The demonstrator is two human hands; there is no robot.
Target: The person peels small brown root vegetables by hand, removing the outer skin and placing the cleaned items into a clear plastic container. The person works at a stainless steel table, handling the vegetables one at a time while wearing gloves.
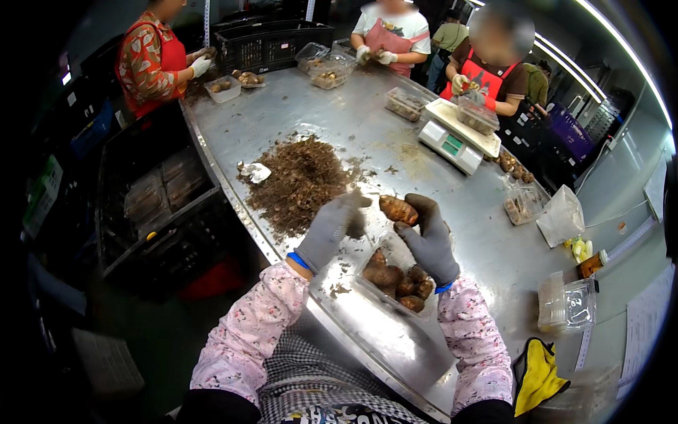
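My right hand [431,244], in a grey glove with dirt-darkened fingertips, grips a brown, ringed tuber that looks like a taro corm [398,210]. To its left is my left hand [333,228], also gloved and blurred at the fingers. Its fingers are apart, and I see nothing held in them. Just below my right hand sits an open clear plastic box [365,289] holding several brown corms [384,276]. Past my left hand a heap of brown fibrous scraps [296,185] lies on the metal table [339,119].
A crumpled white wad [256,172] lies on the heap. A digital scale [450,146] bears a filled clear box. Stacked clear boxes [567,302] and a yellow cloth [540,376] are at right. A black crate [159,222] stands at left. Several gloved co-workers stand around the table's far side.
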